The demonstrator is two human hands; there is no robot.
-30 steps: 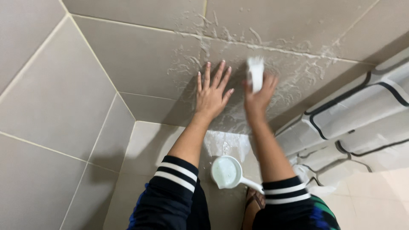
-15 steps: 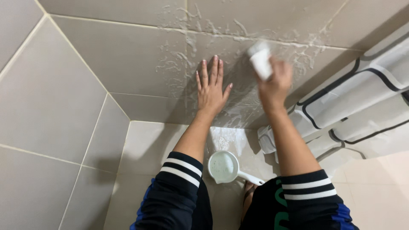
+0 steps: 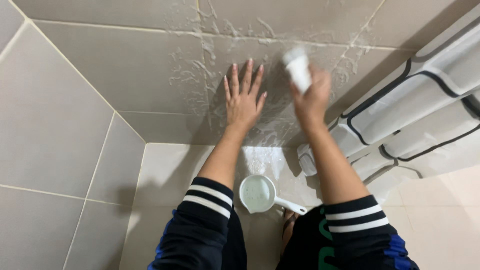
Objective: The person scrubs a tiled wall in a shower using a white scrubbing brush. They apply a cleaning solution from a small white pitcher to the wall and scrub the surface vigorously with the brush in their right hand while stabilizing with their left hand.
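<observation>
My left hand [image 3: 244, 100] lies flat on the soapy tiled wall [image 3: 140, 70], fingers spread and pointing up, holding nothing. Just to its right, my right hand [image 3: 312, 100] grips a white scrubbing pad or sponge [image 3: 298, 69] and presses it against the same wall; hand and pad are motion-blurred. White foam streaks cover the tiles around both hands. Both sleeves are dark with white stripes at the cuffs.
A white handled water scoop [image 3: 259, 194] with soapy water sits on the tiled floor between my arms. A white shower curtain with dark lines [image 3: 415, 110] hangs at the right. A side tiled wall [image 3: 45, 140] closes the left corner.
My right hand with the pad has slid left and slightly down across the wall, closer to my left hand. The left hand stays pressed flat on the tile.
</observation>
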